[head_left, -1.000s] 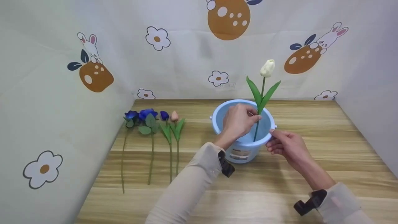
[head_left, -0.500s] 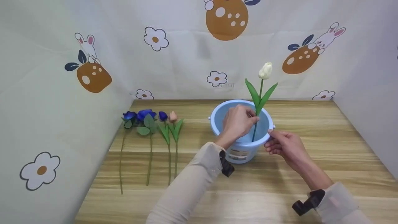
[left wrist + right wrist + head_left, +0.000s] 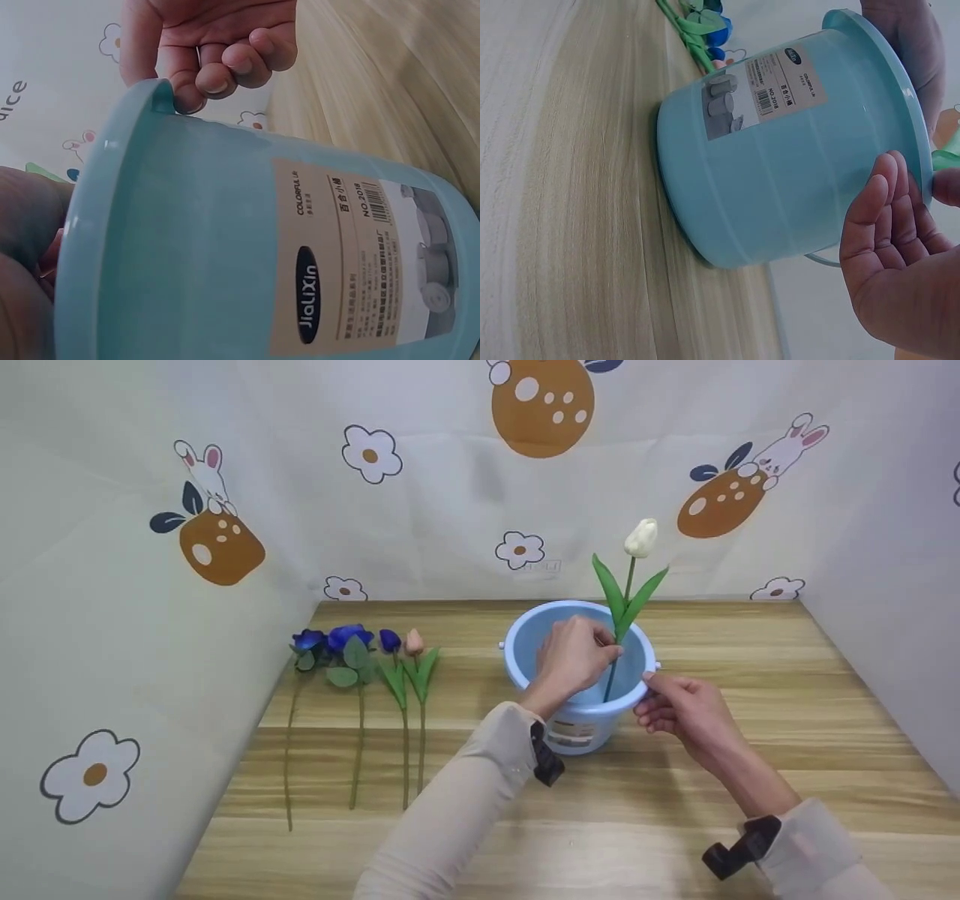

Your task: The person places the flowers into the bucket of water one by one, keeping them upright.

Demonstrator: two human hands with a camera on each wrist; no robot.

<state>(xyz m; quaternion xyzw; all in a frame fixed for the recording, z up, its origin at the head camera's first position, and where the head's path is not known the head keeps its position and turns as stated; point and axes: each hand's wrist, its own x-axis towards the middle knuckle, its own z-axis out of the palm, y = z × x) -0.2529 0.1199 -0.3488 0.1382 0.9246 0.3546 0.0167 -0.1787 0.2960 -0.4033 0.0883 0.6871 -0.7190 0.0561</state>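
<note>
A white tulip (image 3: 642,538) with green leaves stands nearly upright, its stem reaching down inside a light blue bucket (image 3: 571,740). My left hand (image 3: 576,656) reaches over the near rim and pinches the stem just below the leaves. At the bucket's right side, my right hand (image 3: 691,709) grips the rim between thumb and fingers. The right wrist view shows the thumb on the inner side and the curled fingers of the right hand (image 3: 907,247) against the outer wall. A label (image 3: 352,262) faces the near side of the bucket.
Left of the bucket, several flowers lie in a row on the wooden table (image 3: 480,780): a blue rose (image 3: 308,642), a larger blue rose (image 3: 349,637), a blue tulip (image 3: 390,641) and a pink tulip (image 3: 415,642). A printed cloth (image 3: 450,510) borders the table's back and sides.
The white tulip has sunk slightly lower into the bucket, with the left hand still pinching its stem. The right hand stays on the rim. The whole head view has shifted slightly.
</note>
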